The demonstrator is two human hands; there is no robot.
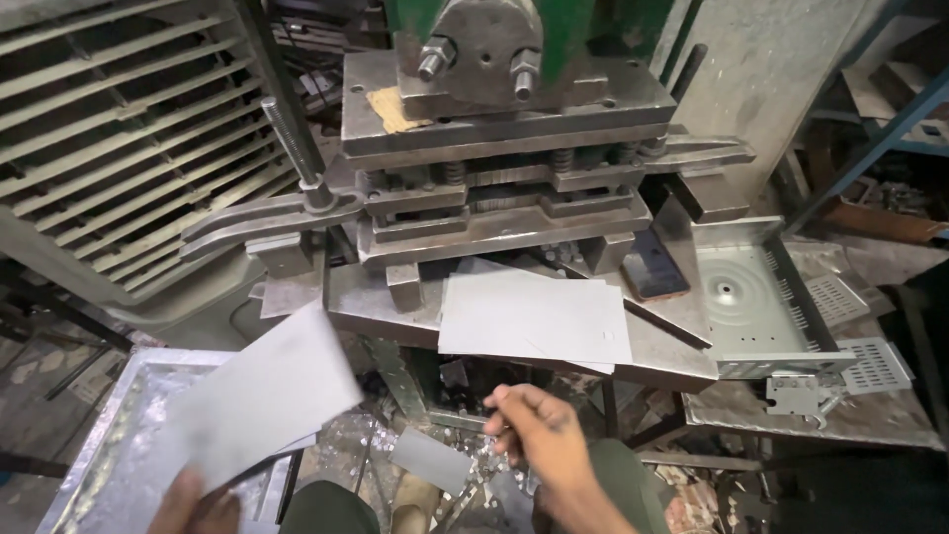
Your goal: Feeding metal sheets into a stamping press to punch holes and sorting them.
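Head view: cluttered metal workshop. A slatted grey rack (109, 119) fills the upper left, and metal scraps litter the floor (474, 465) below. A mechanical press (494, 129) stands at centre: green frame on top, stacked steel die plates with bolts and springs under it, and a threaded rod at its left.

The press bed (395, 307) carries a flat grey sheet (534, 316), lying just in front of the die opening and overhanging the front edge slightly. A dark phone (652, 267) lies on the bed right of the sheet, near the die.

Right of the bed, on the counter (870, 415): a formed sheet-metal tray (756, 297), open side up, with raised walls and a slotted right wall. Inside it only its own stamped floor with small holes is visible. Perforated stamped parts (860, 361) lie beside it, and a small bracket sits in front.

Lower left: a shiny shallow metal bin (109, 435). Its contents are mostly hidden.

Left hand (198, 504) is at the bottom edge, fingers closed on the lower end of a blank grey sheet (262, 396), which it holds tilted up over the bin.

Right hand (539, 435) hangs below the bed's front edge, fingers loosely curled and pinched. Cannot tell if it holds anything. A small grey offcut (430, 460) lies just left of it.
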